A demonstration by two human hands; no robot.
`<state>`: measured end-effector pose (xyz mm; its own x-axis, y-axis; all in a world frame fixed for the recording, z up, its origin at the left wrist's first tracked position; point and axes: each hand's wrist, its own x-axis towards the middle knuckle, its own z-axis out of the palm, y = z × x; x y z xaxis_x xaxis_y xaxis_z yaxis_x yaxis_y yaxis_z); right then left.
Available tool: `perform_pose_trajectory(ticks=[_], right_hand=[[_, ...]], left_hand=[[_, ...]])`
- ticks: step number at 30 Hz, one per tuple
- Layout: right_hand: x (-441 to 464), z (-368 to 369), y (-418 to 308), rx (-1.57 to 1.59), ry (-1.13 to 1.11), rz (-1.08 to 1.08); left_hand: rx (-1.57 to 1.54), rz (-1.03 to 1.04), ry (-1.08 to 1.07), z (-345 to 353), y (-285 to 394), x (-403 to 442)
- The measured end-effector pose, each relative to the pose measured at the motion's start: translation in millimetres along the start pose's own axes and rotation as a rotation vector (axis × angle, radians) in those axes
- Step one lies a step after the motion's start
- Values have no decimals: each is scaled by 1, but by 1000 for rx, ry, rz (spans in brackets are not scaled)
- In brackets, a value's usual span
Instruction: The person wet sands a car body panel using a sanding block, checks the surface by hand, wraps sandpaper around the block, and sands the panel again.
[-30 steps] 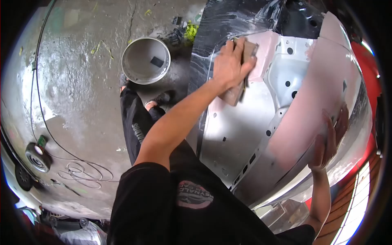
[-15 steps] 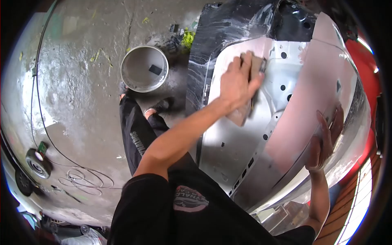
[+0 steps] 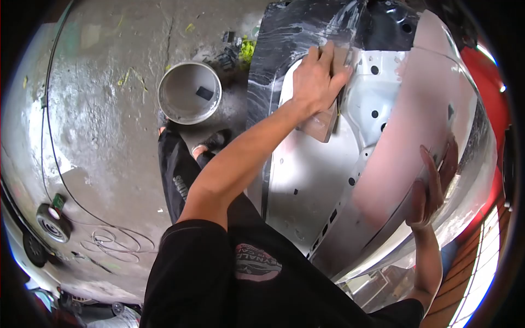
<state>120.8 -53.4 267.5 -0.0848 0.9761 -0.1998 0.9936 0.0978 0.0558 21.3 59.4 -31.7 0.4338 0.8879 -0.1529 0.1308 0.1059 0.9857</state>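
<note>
My left hand [image 3: 314, 82] grips a long tan sanding block [image 3: 320, 127], pressing it against the car body panel. The block lies near the dark edge of a pale, whitish recessed area [image 3: 306, 169] with holes alongside it. My right hand [image 3: 436, 183] rests with spread fingers on the outer curve of the panel, beside a pinkish-grey primed strip [image 3: 391, 153]; it holds nothing. A dark, white-streaked section [image 3: 298, 33] of the bodywork adjoins the whitish area. The underside of the block is hidden.
A round bucket [image 3: 189, 121] with a dark rectangular piece [image 3: 204, 93] inside stands on the concrete floor by my feet. Yellow-green scraps [image 3: 247, 50] lie near it. A hose [image 3: 52, 147], a coiled cable [image 3: 112, 240] and a wheel [image 3: 53, 224] are at left.
My left hand has slid the sanding block upward in the view along the panel, toward its dark section. My right hand stays in nearly the same place. The view has shifted slightly.
</note>
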Motion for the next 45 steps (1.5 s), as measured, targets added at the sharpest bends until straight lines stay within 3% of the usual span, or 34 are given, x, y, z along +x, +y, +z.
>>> perform_pose_trajectory(ticks=[5,11,17,23,26,28,29,30,31,32,33,34,36,37,38,43,45], right_hand=[[1,4,0,53,44,21],[4,3,-1,52,58,27],[1,5,2,82,84,24],[-1,4,-4,106,100,49],[3,-1,-10,94,94,49],[16,-5,-39,-219,-16,109],[20,-7,-51,-376,-79,140],[18,13,-50,-291,-61,50],[31,34,-69,-43,-35,95],[53,27,-103,26,-412,237],[63,53,-114,-141,-505,77],[71,89,-114,-306,-596,-84],[92,134,-106,-575,-702,-115],[98,152,-88,-611,-681,-141],[103,167,-64,-648,-658,-172],[194,178,-9,-718,-692,-141],[230,183,20,-789,-594,-89]], left_hand=[[-46,-16,-27,3,16,-48],[34,-9,14,-1,0,17],[20,28,-61,1,10,-42],[80,-22,-20,-10,-2,51],[37,-122,-41,-57,-1,37],[-10,-149,21,-95,-36,12],[-51,-139,105,-104,-90,1],[-236,-221,98,-146,-84,-20],[-61,-405,223,-169,-110,-38],[-131,-528,152,-207,-131,-54],[-209,-555,262,-226,-211,-75],[-19,-529,327,-259,-241,-97],[49,-505,510,-325,-339,-149],[44,-765,482,-368,-358,-173],[-5,-883,554,-402,-348,-195],[-29,-904,768,-556,-377,-320],[39,-887,827,-585,-368,-358]])
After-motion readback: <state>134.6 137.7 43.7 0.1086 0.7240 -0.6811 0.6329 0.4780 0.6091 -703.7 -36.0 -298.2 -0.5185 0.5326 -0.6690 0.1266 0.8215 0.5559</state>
